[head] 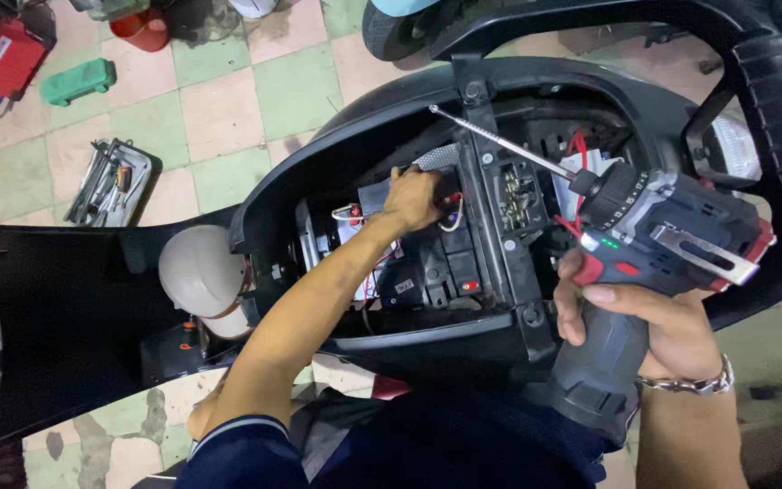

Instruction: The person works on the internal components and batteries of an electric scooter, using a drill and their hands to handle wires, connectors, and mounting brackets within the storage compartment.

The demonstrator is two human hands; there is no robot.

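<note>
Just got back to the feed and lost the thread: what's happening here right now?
A person leans over an opened scooter with its under-seat compartment exposed. The left hand reaches down into the compartment and rests on the black battery among the wires. The right hand holds a cordless drill with a long bit, lifted above the compartment and touching nothing. A tray of tools lies on the tiled floor.

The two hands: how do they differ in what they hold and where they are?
The left hand reaches deep into the open scooter bay, touching the wiring beside the battery; the right hand stays outside it, gripping a cordless drill. The left wrist is bare; the right wears a metal bracelet. Both are ungloved.
</note>
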